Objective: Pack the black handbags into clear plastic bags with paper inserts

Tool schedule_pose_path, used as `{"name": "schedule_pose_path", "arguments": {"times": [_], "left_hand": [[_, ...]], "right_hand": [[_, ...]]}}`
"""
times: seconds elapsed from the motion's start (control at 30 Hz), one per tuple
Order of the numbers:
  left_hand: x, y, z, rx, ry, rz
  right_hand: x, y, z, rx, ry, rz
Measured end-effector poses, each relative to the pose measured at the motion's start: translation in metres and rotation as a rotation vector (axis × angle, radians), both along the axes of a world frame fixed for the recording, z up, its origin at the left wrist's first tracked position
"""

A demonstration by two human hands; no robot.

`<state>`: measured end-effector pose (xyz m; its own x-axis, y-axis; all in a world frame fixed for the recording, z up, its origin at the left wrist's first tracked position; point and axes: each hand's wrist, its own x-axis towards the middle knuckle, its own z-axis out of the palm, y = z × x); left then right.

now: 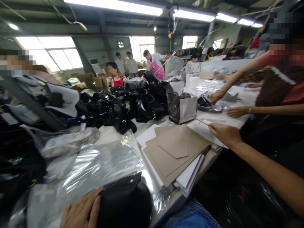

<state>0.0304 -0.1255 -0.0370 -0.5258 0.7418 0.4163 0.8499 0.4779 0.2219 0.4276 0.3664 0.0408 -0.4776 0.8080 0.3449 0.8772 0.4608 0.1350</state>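
Observation:
My left hand (82, 209) is at the bottom of the view, its fingers pressed together against the side of a black bag (125, 201) with a small gold stud. The bag lies on clear plastic sheeting (102, 164) near the table's front edge. Farther right, my right hand (226, 134) pinches the edge of a white card sheet (201, 129). Between the hands lies a loose stack of brown cardboard sheets (175, 142), with white sheets (190, 172) under it. Part of the left hand is cut off by the frame.
Black bags (140, 98) are heaped across the table behind the stack. One bag with white card (187, 109) stands beside them. At right, a co-worker's hands (238, 111) handle a black item (209, 104) on the table. A slanted grey post (33, 98) rises at left.

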Motion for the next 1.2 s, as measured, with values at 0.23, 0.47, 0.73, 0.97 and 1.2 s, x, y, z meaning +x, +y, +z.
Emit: {"name": "schedule_pose_path", "arguments": {"times": [0.23,0.47,0.73,0.97,1.2], "left_hand": [[0.04,0.02,0.047,0.076,-0.221,0.102],[0.025,0.001,0.058,0.382,-0.701,0.03],[0.018,-0.003,0.069,0.484,-0.917,-0.11],[0.028,0.001,0.045,0.116,-0.325,-0.059],[0.025,-0.01,0.027,0.218,-0.267,-0.021]], "right_hand": [[-0.112,-0.186,0.051,0.277,0.393,0.973],[-0.17,-0.331,0.007,-0.233,0.279,1.514],[-0.187,-0.357,-0.017,-0.604,-0.006,1.554],[-0.189,-0.335,0.0,-0.492,0.148,1.631],[-0.207,-0.301,-0.047,0.03,0.196,1.366]]}}
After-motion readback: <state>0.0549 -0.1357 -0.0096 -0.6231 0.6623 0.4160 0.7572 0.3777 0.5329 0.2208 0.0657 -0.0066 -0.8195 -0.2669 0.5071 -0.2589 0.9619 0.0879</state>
